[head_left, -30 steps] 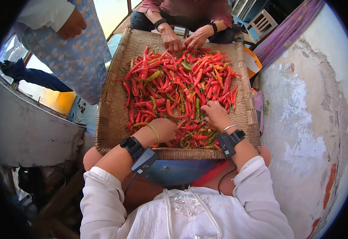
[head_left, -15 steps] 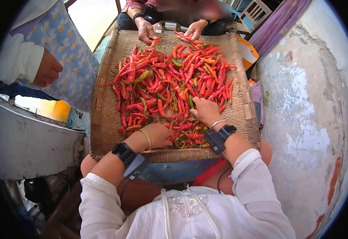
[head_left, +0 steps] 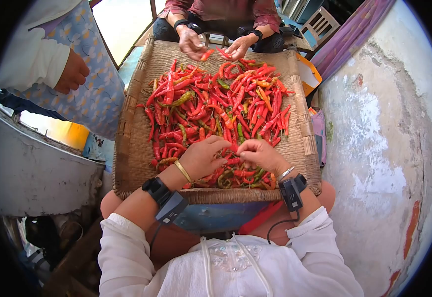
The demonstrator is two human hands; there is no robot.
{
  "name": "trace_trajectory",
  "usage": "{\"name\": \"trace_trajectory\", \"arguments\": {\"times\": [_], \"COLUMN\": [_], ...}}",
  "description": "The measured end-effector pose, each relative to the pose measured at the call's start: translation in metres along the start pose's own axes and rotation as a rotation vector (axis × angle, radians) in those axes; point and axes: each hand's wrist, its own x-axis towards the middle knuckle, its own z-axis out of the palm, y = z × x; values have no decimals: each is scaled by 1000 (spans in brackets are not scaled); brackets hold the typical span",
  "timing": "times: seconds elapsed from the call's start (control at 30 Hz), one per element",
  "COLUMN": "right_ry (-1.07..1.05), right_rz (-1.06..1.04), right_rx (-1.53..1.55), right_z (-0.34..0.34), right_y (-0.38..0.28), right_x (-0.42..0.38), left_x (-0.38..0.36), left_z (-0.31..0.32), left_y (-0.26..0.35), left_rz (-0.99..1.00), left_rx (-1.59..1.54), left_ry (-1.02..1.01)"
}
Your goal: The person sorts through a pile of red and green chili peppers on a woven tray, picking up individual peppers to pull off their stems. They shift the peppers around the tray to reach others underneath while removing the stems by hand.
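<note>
Chillies (head_left: 218,111) heap in the woven tray (head_left: 211,195) at twelve o'clock; probably light, slick, easily snapped, best pinched near the stem; left hand (head_left: 202,158) and right hand (head_left: 264,156) meet at one red pod (head_left: 233,147); which grips it, I cannot tell.

Bright daylight upper left; edges bowed and black, hands perhaps blurred.
</note>
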Motion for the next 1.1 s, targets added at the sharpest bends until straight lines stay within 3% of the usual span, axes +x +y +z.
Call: {"name": "trace_trajectory", "arguments": {"times": [0.07,0.17,0.23,0.3,0.37,0.43,0.5,0.57,0.63,0.7,0.77,0.8,0.83,0.9,0.93,1.1], "right_ry": [-258,-357,-333,-168,-138,-50,-36,115,155,256,523,570,569,642,682,690], "right_rz": [38,-9,-5,4,36,166,138,20,-208,-261,-279,-279,-277,-421,-492,-445], "right_rx": [116,120,106,89,64,-74,-118,-99,363,460,-126,-646,-648,-1378,-1312,-1397], "right_z": [10,14,11,6,0,-9,-22,-32,-36,-41,-62,-77,-76,-70,-65,-59], "right_y": [2,8,8,9,9,5,-1,-20,-35,-42,-14,9,16,30,36,42], "right_x": [-5,-1,-1,1,5,9,21,31,43,52,69,77,76,67,66,61], "left_x": [1,-2,-2,-5,-7,-6,-5,-5,-4,-4,-4,-4,-5,-5,-5,-4], "left_z": [-3,4,0,0,2,3,2,0,-1,-4,-4,-2,0,2,2,4], "left_y": [0,-14,-12,-14,-16,-18,-17,-15,-13,-10,-11,-14,-15,-17,-18,-19], "left_rz": [18,135,-120,-111,-101,-239,-294,-350,-368,-364,-357,-328,-298,-271,-244,-263], "left_rx": [-18,-25,52,95,139,351,376,404,439,420,398,408,418,420,425,418], "left_ry": [-35,-69,-398,-416,-433,-564,-586,-615,-478,-497,-513,-548,-585,-581,-580,-603]}}
